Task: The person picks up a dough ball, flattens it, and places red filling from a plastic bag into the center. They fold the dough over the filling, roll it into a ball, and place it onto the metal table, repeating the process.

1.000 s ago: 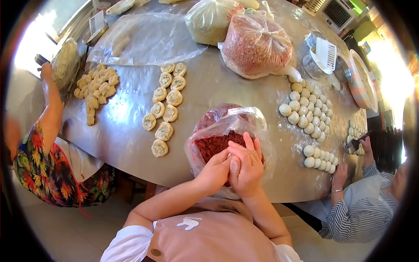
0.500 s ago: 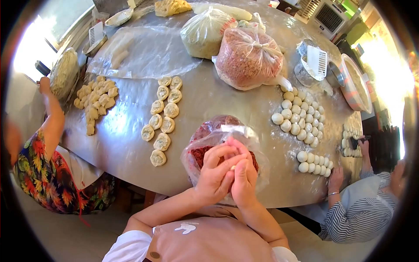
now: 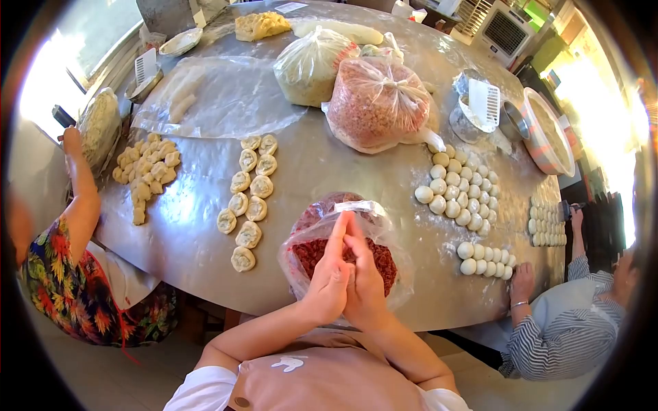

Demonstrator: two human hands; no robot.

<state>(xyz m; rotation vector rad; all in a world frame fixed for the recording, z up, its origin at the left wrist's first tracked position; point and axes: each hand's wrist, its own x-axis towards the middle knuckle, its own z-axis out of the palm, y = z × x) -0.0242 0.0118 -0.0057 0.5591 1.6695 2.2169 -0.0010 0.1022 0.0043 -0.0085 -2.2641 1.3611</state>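
My left hand point(image 3: 330, 279) and my right hand point(image 3: 364, 282) are pressed palm to palm, fingers pointing away from me. Whatever lies between them, if anything, is hidden. Just beyond and beneath them an open clear plastic bag point(image 3: 291, 257) holds dark red minced filling point(image 3: 312, 252). Left of the bag, filled dough rounds with pleated tops point(image 3: 249, 234) lie in two uneven columns. To the right are several smooth pale dough balls point(image 3: 453, 192), with two shorter rows of balls point(image 3: 488, 259) nearer me.
Tied bags of pink filling point(image 3: 380, 103) and pale filling point(image 3: 312, 65) stand at the back. Dough pieces point(image 3: 147, 168) lie at left. A co-worker's hand point(image 3: 522, 279) rests at the right edge; another person's arm point(image 3: 83, 198) is at left. A large bowl point(image 3: 548, 130) stands far right.
My hands have gone from cupped, bent fingers around a small pale bit to flat, straight fingers pressed together. The pale bit no longer shows. The whole view has shifted slightly.
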